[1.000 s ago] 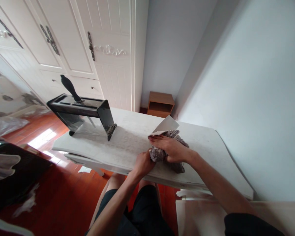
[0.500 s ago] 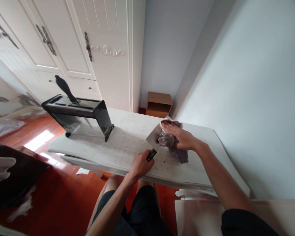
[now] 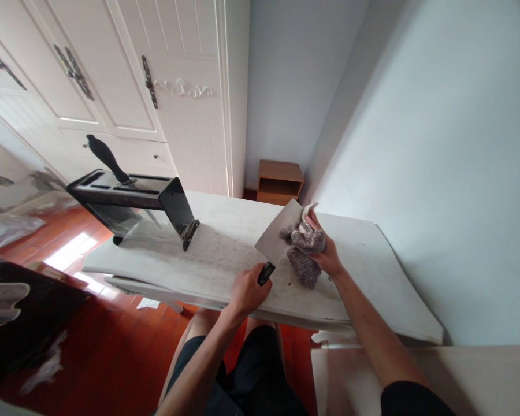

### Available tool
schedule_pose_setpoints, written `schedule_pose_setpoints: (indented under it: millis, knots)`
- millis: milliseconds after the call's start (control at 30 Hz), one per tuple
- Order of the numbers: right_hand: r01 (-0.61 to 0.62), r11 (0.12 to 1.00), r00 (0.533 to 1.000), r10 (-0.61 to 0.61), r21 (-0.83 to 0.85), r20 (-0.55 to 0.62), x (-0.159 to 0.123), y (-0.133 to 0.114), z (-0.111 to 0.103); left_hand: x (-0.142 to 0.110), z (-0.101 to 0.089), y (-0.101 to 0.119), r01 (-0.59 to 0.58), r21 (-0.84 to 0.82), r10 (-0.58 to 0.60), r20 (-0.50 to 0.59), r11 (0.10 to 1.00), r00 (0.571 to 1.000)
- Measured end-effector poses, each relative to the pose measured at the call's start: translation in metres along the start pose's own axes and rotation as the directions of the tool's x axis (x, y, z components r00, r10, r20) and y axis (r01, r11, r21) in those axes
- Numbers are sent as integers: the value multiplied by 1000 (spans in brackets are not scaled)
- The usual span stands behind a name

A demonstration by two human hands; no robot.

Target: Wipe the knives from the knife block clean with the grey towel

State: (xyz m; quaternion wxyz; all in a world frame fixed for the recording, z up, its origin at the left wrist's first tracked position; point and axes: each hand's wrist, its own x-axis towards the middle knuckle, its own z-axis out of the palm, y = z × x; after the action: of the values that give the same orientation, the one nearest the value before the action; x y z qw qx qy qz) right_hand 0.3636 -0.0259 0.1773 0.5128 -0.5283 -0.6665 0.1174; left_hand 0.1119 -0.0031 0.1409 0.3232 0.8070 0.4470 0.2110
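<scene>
My left hand (image 3: 248, 290) is closed round the black handle of a cleaver (image 3: 277, 231), whose wide grey blade points away from me over the white table (image 3: 225, 225). In my right hand (image 3: 328, 254) is a bunched greyish-purple cloth (image 3: 305, 260) with a pale edge. The cloth lies against the right part of the blade, and part of it hangs down toward the tabletop. To the left on the table stands a black knife block (image 3: 125, 199) with clear sides and one black-handled knife (image 3: 106, 159) upright in a slot.
A white wardrobe (image 3: 190, 133) rises behind the table, and a small brown wooden cabinet (image 3: 281, 171) sits in the corner. The pale wall (image 3: 450, 173) borders the table on the right. At the lower left, a dark box-like object (image 3: 26, 323) stands on the red wooden floor (image 3: 112, 346).
My right hand has drawn back from lying flat over the blade to its right edge, gathering the cloth and baring more metal. My left hand stays on the handle.
</scene>
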Motion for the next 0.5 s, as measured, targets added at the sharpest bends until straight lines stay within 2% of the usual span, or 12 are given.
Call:
schedule_pose_setpoints:
  millis: [100,200,367,500]
  knots:
    - [-126,975,983,148,185,-109,-11,1,16,0,1,2,16,-4,-16,-10,1000,1000]
    - [-204,927,971,233,314,-60,-19,0,33,0,1,3,43,-27,-43,-16,999,999]
    - [-189,919,981,165,345,99,-26,-12,56,2,2,0,91,-86,-94,-29,992,995]
    - [-154,936,981,106,315,165,-29,-16,61,2,1,-3,89,-158,-96,-41,983,994]
